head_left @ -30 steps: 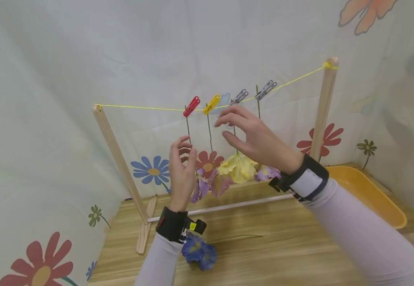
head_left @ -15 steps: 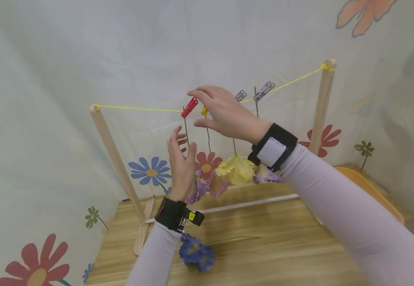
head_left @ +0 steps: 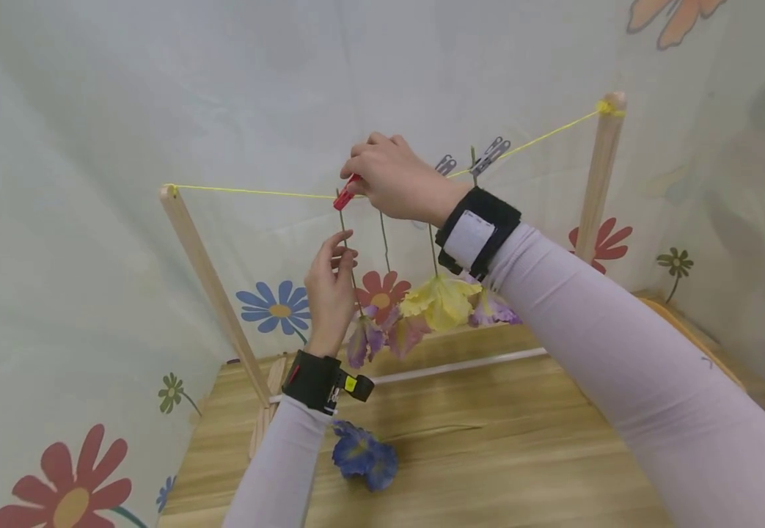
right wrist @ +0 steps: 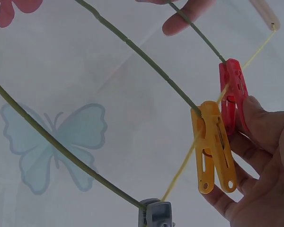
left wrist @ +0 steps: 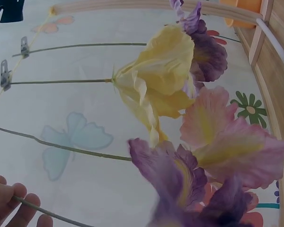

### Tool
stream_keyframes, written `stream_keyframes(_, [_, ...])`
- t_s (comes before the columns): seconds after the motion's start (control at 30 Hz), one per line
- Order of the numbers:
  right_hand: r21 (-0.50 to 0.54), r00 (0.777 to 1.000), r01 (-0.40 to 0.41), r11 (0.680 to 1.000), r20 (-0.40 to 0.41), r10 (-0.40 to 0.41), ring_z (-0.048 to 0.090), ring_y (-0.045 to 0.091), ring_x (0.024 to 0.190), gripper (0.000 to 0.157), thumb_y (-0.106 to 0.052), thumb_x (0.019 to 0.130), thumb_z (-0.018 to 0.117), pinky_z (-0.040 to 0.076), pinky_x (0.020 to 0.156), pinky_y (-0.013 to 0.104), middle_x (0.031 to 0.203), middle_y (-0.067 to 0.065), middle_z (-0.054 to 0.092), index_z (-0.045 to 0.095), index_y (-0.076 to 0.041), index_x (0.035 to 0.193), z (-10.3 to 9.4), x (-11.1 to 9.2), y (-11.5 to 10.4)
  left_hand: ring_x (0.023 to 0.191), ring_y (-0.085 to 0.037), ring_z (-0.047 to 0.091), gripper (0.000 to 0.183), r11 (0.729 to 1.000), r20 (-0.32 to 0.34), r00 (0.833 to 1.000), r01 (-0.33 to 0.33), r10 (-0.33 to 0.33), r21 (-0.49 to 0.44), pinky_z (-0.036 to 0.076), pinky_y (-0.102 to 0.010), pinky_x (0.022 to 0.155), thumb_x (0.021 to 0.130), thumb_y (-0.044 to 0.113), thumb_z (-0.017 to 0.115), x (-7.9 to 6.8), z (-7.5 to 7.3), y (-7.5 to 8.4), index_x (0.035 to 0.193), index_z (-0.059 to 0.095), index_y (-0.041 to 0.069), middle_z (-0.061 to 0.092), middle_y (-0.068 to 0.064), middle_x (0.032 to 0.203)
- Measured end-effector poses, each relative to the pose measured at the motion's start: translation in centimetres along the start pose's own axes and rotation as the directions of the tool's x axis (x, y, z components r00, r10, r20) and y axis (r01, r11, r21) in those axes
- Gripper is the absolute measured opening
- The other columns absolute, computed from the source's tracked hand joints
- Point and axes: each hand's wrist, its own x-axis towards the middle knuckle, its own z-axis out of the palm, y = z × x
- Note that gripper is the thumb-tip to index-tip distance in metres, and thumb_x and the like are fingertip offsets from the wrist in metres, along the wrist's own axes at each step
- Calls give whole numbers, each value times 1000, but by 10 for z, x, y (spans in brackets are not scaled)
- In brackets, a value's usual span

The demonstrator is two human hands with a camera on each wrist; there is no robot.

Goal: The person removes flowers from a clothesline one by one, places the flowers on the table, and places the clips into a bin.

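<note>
My right hand (head_left: 392, 176) grips the handle end of a red clothespin (right wrist: 234, 90), thumb on one side and fingers behind. That clothespin sits on the yellow line, clipped at the top of a green flower stem. Lower on the same stem, my left hand (head_left: 331, 297) pinches it between thumb and fingers, as the left wrist view shows. From this stem (left wrist: 57, 216) a purple iris (head_left: 364, 341) hangs head down. A yellow clothespin (right wrist: 212, 146) beside the red one holds another stem; the right hand hides it in the head view.
Grey clothespins (head_left: 491, 156) hold more stems to the right, with a yellow flower (head_left: 440, 301) and a pink flower (left wrist: 234, 142) hanging. Wooden posts (head_left: 603, 169) carry the line. A blue flower (head_left: 364, 456) lies on the wooden table (head_left: 488, 477). An orange tray (head_left: 692, 334) is partly behind my right sleeve.
My right hand has moved left from by the grey clothespin, past the yellow one, and taken hold of the red clothespin. The left hand's thumb and fingers have closed on the stem.
</note>
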Motion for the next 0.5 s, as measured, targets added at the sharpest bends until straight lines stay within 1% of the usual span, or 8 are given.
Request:
stream_keyframes(0.1, [-7, 1000, -4, 1000, 17, 4, 49, 34, 122, 29, -15, 106, 60, 35, 108, 52, 123, 13, 65, 70, -5, 132, -1, 0, 0, 97, -29, 70, 30, 1000, -18, 1000, 0, 0, 8, 57, -39, 84, 107, 8, 58, 1, 0, 0, 137, 64, 6, 70, -16, 108])
stream_keyframes(0.2, [-5, 1000, -5, 1000, 7, 5, 49, 33, 117, 23, -13, 105, 63, 34, 107, 50, 115, 12, 64, 74, -5, 123, 1, 0, 1, 95, -29, 70, 29, 1000, -29, 1000, 7, -7, 6, 58, -38, 82, 106, 6, 59, 1, 0, 0, 135, 66, 7, 70, -15, 107])
stream_keyframes(0.33, [30, 998, 7, 1000, -61, -5, 49, 31, 110, 12, -8, 101, 67, 33, 104, 47, 105, 11, 64, 75, -4, 109, 4, 0, 2, 93, -29, 70, 28, 1000, -39, 999, 5, -5, 9, 59, -38, 82, 106, 6, 59, 1, 1, -1, 133, 67, 8, 71, -14, 106])
stream_keyframes(0.5, [82, 988, 29, 996, -151, -16, 49, 31, 103, 5, 0, 99, 67, 37, 101, 44, 101, 13, 65, 72, 0, 101, 7, 0, 5, 93, -30, 69, 28, 1000, -41, 999, -4, 3, -10, 58, -36, 80, 107, 7, 58, 2, 1, 1, 133, 67, 8, 70, -14, 105])
